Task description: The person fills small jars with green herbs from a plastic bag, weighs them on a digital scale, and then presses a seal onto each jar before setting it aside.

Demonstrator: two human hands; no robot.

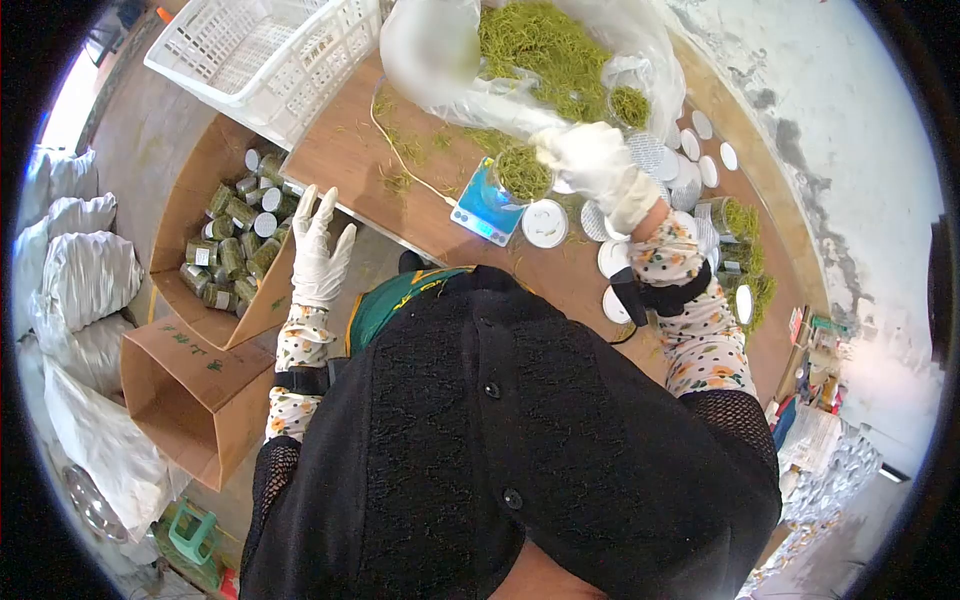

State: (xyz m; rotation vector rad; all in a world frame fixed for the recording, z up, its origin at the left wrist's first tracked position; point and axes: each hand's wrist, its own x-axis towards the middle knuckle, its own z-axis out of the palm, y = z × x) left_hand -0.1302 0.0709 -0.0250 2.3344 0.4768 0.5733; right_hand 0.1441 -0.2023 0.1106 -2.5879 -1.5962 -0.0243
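My left hand, in a white glove, is held up with its fingers spread beside the table's left edge, near the cardboard box of filled jars. My right hand, also gloved, is at the right side of a clear jar filled with green dried strands. Its fingers are curled near the jar's rim; what they hold, if anything, is hidden. The jar stands on a blue digital scale. Beyond it, a large clear plastic bag lies open with a heap of green strands inside.
White lids lie around the scale and to the right. Several filled jars stand at the right edge. A white plastic crate is at the back left, above a cardboard box of lidded jars. A second box lies nearer.
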